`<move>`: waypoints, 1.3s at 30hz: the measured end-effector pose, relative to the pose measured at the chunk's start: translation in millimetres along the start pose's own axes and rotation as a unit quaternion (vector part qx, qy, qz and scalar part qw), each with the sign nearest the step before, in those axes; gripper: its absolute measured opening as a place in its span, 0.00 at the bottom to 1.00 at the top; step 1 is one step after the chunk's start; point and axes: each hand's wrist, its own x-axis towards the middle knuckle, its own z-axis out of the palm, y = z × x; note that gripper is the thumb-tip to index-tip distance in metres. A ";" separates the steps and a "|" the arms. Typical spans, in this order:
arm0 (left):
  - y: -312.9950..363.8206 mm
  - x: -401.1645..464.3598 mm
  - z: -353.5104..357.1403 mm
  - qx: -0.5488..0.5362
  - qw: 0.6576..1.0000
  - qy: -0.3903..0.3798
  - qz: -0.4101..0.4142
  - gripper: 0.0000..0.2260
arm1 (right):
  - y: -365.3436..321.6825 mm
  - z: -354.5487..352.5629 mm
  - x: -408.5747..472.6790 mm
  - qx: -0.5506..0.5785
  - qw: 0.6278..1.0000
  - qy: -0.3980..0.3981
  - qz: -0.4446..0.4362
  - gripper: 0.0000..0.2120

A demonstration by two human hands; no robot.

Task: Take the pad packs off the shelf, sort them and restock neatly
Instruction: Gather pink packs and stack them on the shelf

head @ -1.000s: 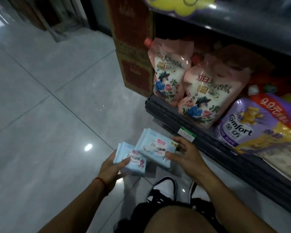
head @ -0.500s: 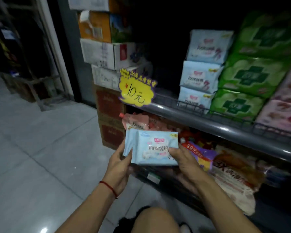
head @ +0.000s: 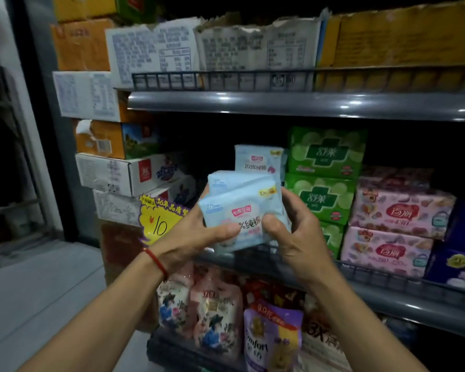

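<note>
Blue pad packs (head: 242, 210), gripped by both hands' fingers (head: 223, 230), are now raised to shelf (head: 387, 283) level.

Place: a small retail shop aisle, dimly lit.
Shelving: grey metal shelf (head: 293, 104) tiers with low black wire front rails (head: 220, 79).
Price sign: a yellow burst-shaped paper tag (head: 159, 224) handwritten "¥10", fixed at the shelf edge.
Stock: stacked green plastic pad packs (head: 326, 153), pink floral packs (head: 397, 210) and pale blue packs (head: 258, 161) in rows on the middle tier; pink printed refill pouches (head: 215, 315) and a purple "Comfort" pouch (head: 271, 336) below.
Storage: brown and white cardboard cartons (head: 129, 174) stacked beside and atop the unit.
Floor: pale grey glossy tiles (head: 38, 304).
</note>
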 end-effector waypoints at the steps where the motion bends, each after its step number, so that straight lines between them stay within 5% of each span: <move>1: 6.4 15.0 -3.1 0.006 1.000 0.003 0.012 0.37 | -3.6 -1.8 9.8 -0.007 1.000 0.012 -0.016 0.40; 6: 26.9 67.6 -17.4 0.044 0.997 -0.016 0.068 0.31 | -7.8 -5.5 53.5 -0.033 0.998 0.033 -0.034 0.34; 15: 12.9 114.6 -29.7 0.007 0.999 0.027 0.046 0.26 | 10.4 2.0 84.0 -0.125 0.991 0.033 -0.026 0.21; 21: 2.3 140.0 -30.3 -0.010 0.997 0.073 0.027 0.28 | 29.3 1.2 99.7 -0.267 0.960 0.081 0.001 0.28; 25: -10.6 151.6 -23.8 -0.007 0.996 0.084 0.013 0.30 | 38.9 -1.3 102.9 -0.368 0.918 0.148 -0.030 0.24; 31: -16.0 169.6 -19.2 0.047 0.997 0.059 -0.011 0.19 | 44.5 -4.9 101.9 -0.385 0.911 0.144 -0.026 0.26; 35: -23.1 166.0 -17.2 0.065 0.994 0.087 0.021 0.27 | 50.7 -3.9 98.3 -0.393 0.898 0.190 -0.047 0.25; 39: -31.6 164.8 -6.2 0.069 0.994 0.073 0.034 0.20 | 57.2 0.6 93.8 -0.358 0.907 0.213 -0.057 0.23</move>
